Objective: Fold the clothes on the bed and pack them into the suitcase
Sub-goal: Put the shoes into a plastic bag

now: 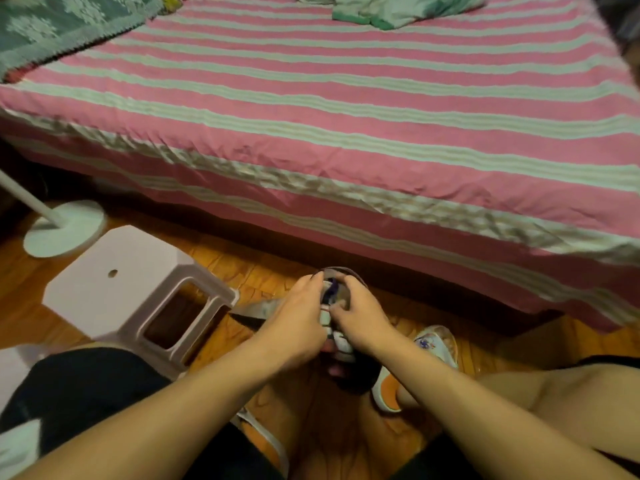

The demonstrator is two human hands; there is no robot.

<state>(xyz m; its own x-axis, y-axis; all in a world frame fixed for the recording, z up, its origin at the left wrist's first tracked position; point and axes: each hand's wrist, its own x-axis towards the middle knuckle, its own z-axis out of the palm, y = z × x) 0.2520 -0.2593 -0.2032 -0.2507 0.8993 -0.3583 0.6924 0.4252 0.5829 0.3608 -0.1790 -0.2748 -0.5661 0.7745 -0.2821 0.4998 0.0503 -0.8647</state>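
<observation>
Both my hands meet low in front of me, over the floor between my knees. My left hand (296, 315) and my right hand (360, 322) each pinch a small bundled garment (332, 299), grey, white and dark with a purple patch. It is mostly hidden by my fingers. A pale green garment (391, 10) lies crumpled at the far side of the bed (346, 109), which has a pink and white striped sheet. No suitcase shows in this view.
A white plastic stool (124, 289) stands on the wooden floor to my left, next to a white round stand base (64, 228). A green patterned blanket (59, 26) covers the bed's far left corner. Slippers (433, 344) lie by my feet.
</observation>
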